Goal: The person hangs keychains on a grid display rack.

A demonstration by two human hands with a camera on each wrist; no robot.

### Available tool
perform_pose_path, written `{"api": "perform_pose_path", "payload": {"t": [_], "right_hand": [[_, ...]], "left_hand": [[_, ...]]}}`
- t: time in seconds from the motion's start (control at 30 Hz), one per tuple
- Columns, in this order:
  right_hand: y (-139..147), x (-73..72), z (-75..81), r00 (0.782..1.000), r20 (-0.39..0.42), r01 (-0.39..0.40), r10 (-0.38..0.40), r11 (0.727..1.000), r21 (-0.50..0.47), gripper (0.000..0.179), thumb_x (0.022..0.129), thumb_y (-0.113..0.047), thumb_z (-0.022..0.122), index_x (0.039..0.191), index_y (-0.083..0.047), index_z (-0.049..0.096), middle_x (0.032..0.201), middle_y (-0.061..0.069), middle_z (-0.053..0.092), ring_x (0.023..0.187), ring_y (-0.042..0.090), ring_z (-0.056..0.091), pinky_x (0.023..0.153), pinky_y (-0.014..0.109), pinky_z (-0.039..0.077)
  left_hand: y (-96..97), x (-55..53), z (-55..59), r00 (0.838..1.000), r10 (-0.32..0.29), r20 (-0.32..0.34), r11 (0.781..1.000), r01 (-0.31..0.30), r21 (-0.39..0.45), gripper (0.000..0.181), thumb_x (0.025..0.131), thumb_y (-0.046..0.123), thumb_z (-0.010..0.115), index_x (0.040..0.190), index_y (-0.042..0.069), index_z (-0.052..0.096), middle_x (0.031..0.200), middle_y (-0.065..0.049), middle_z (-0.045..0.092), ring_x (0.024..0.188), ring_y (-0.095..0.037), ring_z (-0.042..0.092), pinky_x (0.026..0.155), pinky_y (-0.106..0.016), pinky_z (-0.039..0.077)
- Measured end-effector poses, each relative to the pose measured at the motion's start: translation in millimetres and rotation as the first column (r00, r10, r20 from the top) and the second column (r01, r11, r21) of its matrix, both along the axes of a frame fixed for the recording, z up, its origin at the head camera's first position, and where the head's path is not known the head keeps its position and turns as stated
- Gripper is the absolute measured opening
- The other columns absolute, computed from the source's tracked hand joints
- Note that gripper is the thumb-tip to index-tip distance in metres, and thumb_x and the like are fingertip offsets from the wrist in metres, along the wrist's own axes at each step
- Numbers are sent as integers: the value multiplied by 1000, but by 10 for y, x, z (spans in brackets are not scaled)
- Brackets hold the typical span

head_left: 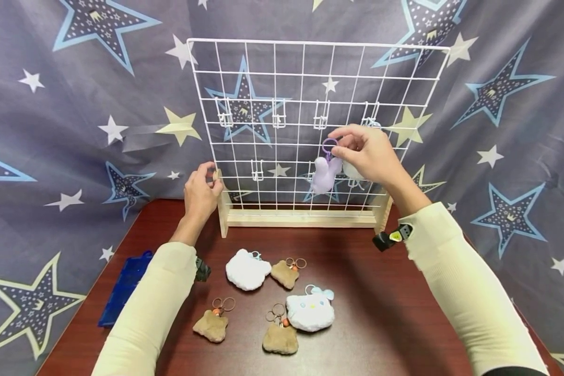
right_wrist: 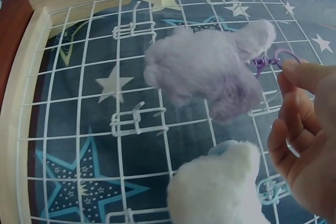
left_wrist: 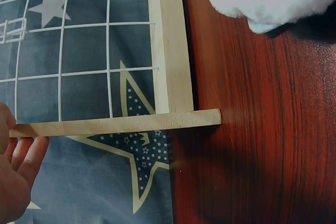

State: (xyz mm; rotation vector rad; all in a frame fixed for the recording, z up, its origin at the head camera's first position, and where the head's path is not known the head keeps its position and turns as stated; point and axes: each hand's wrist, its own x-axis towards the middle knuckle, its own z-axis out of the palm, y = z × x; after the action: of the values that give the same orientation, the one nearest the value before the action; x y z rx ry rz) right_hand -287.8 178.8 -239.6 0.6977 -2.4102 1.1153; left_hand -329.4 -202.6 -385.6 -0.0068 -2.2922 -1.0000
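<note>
my right hand [head_left: 368, 154] is pinching the purple ring [head_left: 324, 143], just right of frame centre; the lilac plush [head_left: 326, 175] dangles below and left of those fingers, long axis near upright. an unloaded hook [head_left: 320, 122] shows just above the ring. a white plush [right_wrist: 215, 187] crowds in, lower middle of the right wrist view. farther off, centre-left, my left hand [head_left: 201, 190] grips the wooden post [head_left: 223, 211].

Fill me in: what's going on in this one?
A person's right hand pinches the purple ring of a lilac plush keychain in front of a white wire grid. Their left hand holds the grid's wooden side post. One white plush hangs on the grid; three brown plush keychains and two white ones lie on the table.
</note>
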Motion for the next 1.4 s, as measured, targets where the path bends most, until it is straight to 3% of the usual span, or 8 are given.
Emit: {"api": "perform_pose_path", "payload": {"t": [0.4, 0.7, 1.03, 1.2, 1.4], "right_hand": [[-138, -178, 128, 991, 61, 126, -120, 984, -122, 28, 90, -17, 75, 118, -14, 74, 79, -12, 73, 69, -1, 62, 66, 21, 44], [-199, -277, 78, 988, 84, 143, -131, 978, -154, 27, 91, -15, 74, 118, -12, 73, 74, -17, 67, 67, -1, 59, 64, 18, 44], [-157, -240, 30, 981, 18, 194, -194, 971, -142, 29, 90, -13, 70, 117, -4, 70, 85, -3, 67, 70, -1, 56, 69, 14, 45], [-139, -193, -43, 985, -2, 173, -174, 979, -108, 27, 91, -12, 68, 117, -5, 71, 89, 6, 70, 69, -3, 57, 68, 14, 45], [-169, -99, -130, 995, -33, 89, -92, 994, -58, 26, 91, -10, 70, 116, -4, 71, 92, 12, 72, 70, 2, 58, 64, 15, 46]], "left_hand": [[-2, -2, -28, 1000, -4, 9, 1000, 4, -7, 46, 85, 11, 67, 131, 13, 62, 113, -16, 70, 97, -33, 74, 92, -48, 53], [1, -11, -42, 1000, -4, 15, 1000, 4, 0, 46, 85, 13, 66, 131, 14, 62, 114, -16, 70, 98, -33, 73, 92, -49, 53], [8, -10, -10, 1000, -3, 0, 1000, 3, -5, 46, 85, 12, 68, 131, 13, 63, 113, -16, 71, 97, -34, 73, 92, -49, 52], [0, -10, -2, 1000, 5, -2, 1000, -5, -13, 46, 85, 12, 68, 130, 14, 63, 113, -16, 71, 96, -32, 74, 91, -50, 52], [-5, -7, -12, 1000, 7, -6, 1000, -7, -11, 46, 85, 12, 67, 130, 14, 63, 112, -16, 71, 96, -32, 74, 91, -50, 52]]}}
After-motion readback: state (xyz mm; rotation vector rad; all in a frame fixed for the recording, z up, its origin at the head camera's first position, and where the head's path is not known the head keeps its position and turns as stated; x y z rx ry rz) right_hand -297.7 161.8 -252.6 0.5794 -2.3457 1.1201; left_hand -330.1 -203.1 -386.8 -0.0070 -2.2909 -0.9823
